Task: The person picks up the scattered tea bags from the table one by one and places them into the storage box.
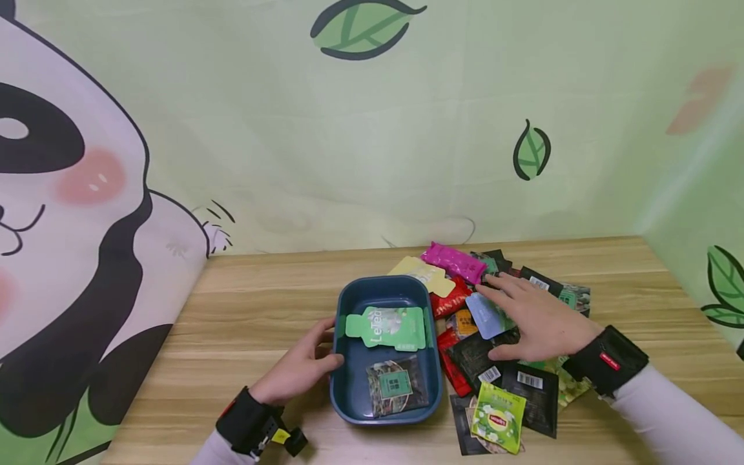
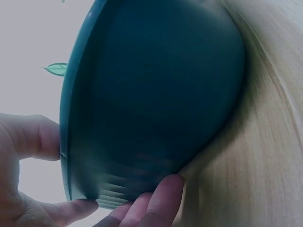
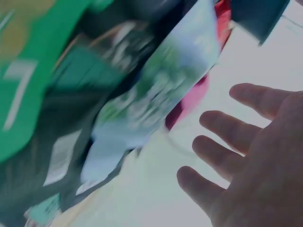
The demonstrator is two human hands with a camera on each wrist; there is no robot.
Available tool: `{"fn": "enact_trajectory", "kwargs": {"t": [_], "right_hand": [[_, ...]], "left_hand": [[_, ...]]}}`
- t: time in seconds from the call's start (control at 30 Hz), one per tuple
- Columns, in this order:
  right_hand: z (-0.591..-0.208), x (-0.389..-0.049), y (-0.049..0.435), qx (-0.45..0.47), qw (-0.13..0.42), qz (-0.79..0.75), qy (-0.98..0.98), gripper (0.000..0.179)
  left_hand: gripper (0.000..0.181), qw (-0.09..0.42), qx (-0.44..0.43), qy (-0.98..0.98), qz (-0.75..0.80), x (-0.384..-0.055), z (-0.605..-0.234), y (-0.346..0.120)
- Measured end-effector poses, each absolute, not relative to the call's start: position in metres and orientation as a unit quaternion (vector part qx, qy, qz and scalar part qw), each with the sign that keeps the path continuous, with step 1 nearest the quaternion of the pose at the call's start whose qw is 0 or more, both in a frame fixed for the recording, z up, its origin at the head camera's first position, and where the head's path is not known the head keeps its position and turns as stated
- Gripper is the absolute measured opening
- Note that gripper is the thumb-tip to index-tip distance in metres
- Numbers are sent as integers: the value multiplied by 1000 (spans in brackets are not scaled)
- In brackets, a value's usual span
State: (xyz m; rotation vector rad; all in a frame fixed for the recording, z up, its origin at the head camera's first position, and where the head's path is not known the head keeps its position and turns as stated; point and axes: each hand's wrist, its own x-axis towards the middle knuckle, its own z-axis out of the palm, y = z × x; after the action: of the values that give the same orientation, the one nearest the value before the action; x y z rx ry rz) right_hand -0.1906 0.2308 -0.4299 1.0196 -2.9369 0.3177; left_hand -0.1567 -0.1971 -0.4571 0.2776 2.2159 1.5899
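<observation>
A dark blue plastic box (image 1: 385,374) stands in the middle of the table. Inside lie a green bottle-shaped packet (image 1: 395,328) and a dark square sachet (image 1: 398,386) with a green label. My left hand (image 1: 302,365) holds the box at its left side, thumb at the rim and the other fingers against the outer wall (image 2: 156,94). Over the pile of packets to the right hovers my right hand (image 1: 540,316), fingers spread and nothing gripped. Just by its thumb and fingers is a light blue bottle-shaped packet (image 1: 487,315), also seen in the right wrist view.
Around the right hand, the pile includes a magenta packet (image 1: 453,261), a pale yellow packet (image 1: 427,274), red packets (image 1: 450,298), several black sachets (image 1: 530,397) and a green-yellow tea sachet (image 1: 498,416) in front. A printed backdrop (image 1: 360,148) rises behind the wooden table (image 1: 244,303).
</observation>
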Motion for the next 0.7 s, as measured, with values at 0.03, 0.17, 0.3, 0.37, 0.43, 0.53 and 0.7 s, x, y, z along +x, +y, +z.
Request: {"fn": "enact_trajectory", "kwargs": {"t": [0.03,0.17,0.3,0.37,0.43,0.53,0.7], "right_hand": [[-431,-192,235,326,13,96,-940,107],[-435,-198,248,320,17,73,-944,102],[-441,-206,254,320,13,64,-945,98],[-445,-210,256,325,11,70,-943,96],[-449,-213,256,331,13,76,-941,94],[-453,-218,255,333,12,83,-939,92],[-457,-222,251,331,13,84,-940,87]], "left_hand": [[69,198,97,793,568,-157,-457,-197],[69,200,95,793,567,-157,-458,-197],[69,203,97,790,571,-157,-459,-198],[69,203,100,788,573,-157,-460,-199],[70,205,99,786,575,-158,-461,-200],[70,209,96,784,576,-159,-463,-201],[71,215,96,783,576,-161,-464,-202]]}}
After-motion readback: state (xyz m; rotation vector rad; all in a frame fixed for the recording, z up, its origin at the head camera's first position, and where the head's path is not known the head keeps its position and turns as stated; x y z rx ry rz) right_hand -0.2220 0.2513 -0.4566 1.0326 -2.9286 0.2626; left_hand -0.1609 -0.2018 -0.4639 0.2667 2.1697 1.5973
